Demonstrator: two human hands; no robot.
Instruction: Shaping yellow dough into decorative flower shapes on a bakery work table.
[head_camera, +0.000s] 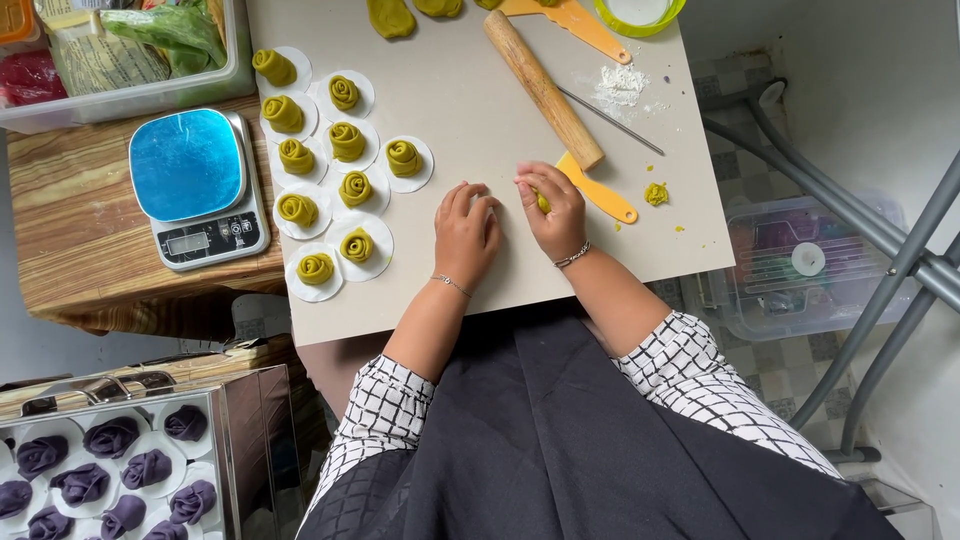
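Hands (467, 232) (552, 208) are curling fingers together, pinching green dough (541, 203) on the board (480, 110), with ten finished rosettes (347, 140) sitting alongside and dough pieces (390, 16) waiting above.

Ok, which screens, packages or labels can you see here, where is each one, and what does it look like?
Kitchen scale: left of the board on the wooden table, blue platform, small grey screen on its front.
Clear tub: top left, holding green and red bagged packages.
Clear lidded box: on the floor, right, with a round white label.
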